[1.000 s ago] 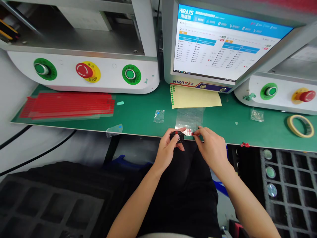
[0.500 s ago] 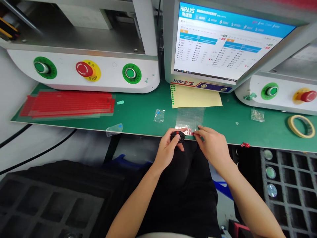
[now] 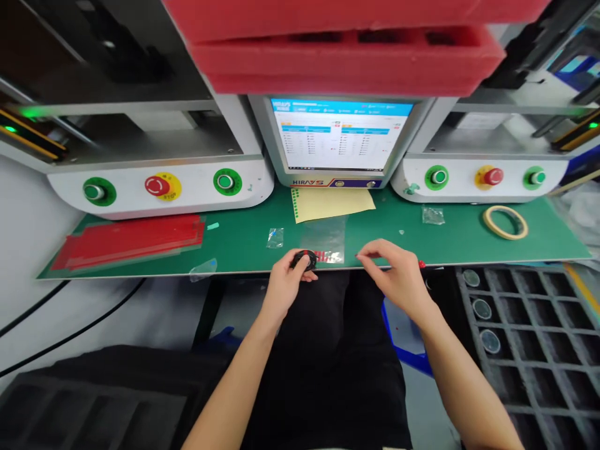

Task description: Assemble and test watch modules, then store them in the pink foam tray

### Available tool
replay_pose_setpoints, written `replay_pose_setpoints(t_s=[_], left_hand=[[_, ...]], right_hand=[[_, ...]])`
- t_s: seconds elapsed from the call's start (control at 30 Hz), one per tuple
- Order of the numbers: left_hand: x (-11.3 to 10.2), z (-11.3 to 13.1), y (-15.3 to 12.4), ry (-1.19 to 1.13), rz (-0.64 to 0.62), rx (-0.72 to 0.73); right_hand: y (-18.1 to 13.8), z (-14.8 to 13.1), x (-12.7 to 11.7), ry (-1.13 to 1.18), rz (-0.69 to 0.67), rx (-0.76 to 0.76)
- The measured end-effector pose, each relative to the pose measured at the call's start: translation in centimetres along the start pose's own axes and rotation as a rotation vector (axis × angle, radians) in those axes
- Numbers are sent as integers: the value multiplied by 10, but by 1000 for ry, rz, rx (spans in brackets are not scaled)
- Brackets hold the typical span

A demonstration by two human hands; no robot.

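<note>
Black disc-shaped part [image 3: 310, 257], gripped in our left hand [image 3: 287, 275] at the front edge of the green tabletop [image 3: 244, 250]. We press the thumb over its face, with the fingers curled beneath; a red mark shows on its upper rim. Our right hand [image 3: 398, 270], to the right and well apart from the part, has thumb and forefinger drawn together at the tips, where a tiny reddish speck is visible; we cannot tell whether it is grasped. Just beside the part, a clear sheet [image 3: 323, 234] bearing short red pieces lies near the front edge, and behind it we see a yellow sheet [image 3: 330, 205] with green dots along its left side. A small red object [image 3: 422, 264] sits near the right hand's knuckles. Farther left on the tabletop we note red-striped sheets [image 3: 135, 240] in an overlapping pile; farther right, a ring of tape [image 3: 509, 234] lies flat. Below the tabletop at right, a dark compartmented tray [image 3: 520, 327] holds three round discs [image 3: 482, 309] along its left column. Behind the yellow sheet we observe a lit monitor [image 3: 342, 147].
</note>
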State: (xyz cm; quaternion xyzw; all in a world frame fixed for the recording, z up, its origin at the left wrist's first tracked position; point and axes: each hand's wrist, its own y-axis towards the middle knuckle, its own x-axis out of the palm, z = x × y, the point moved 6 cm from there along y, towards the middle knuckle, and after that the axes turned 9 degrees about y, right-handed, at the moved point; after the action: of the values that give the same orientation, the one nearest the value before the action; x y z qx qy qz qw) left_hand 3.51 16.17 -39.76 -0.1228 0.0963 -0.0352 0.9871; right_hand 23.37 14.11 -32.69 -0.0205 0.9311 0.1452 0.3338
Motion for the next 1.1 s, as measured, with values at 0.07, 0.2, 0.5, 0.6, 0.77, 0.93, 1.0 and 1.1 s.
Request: replay_pose_setpoints(t_s=[0.07, 0.2, 0.5, 0.6, 0.77, 0.93, 1.0, 1.1], left_hand=[[-2, 11, 11, 141, 19, 36], [-1, 31, 40, 448, 134, 122], [13, 41, 59, 842, 245, 279], [4, 44, 40, 904, 265, 351], [-45, 38, -28, 1028, 275, 385], [-138, 1, -113, 1233, 408, 41], [-185, -22, -149, 1308, 465, -185], [-257, -57, -206, 1376, 542, -541]], right_hand=[[-26, 10, -4, 275, 90, 49], [-66, 22, 21, 454, 30, 107], [-93, 6, 69, 501, -173, 48], [-88, -5, 96, 493, -294, -19], [-71, -22, 146, 453, -478, -102], [-52, -26, 194, 372, -629, -125], [-47, -27, 214, 329, -699, -146], [-44, -27, 235, 263, -775, -173]])
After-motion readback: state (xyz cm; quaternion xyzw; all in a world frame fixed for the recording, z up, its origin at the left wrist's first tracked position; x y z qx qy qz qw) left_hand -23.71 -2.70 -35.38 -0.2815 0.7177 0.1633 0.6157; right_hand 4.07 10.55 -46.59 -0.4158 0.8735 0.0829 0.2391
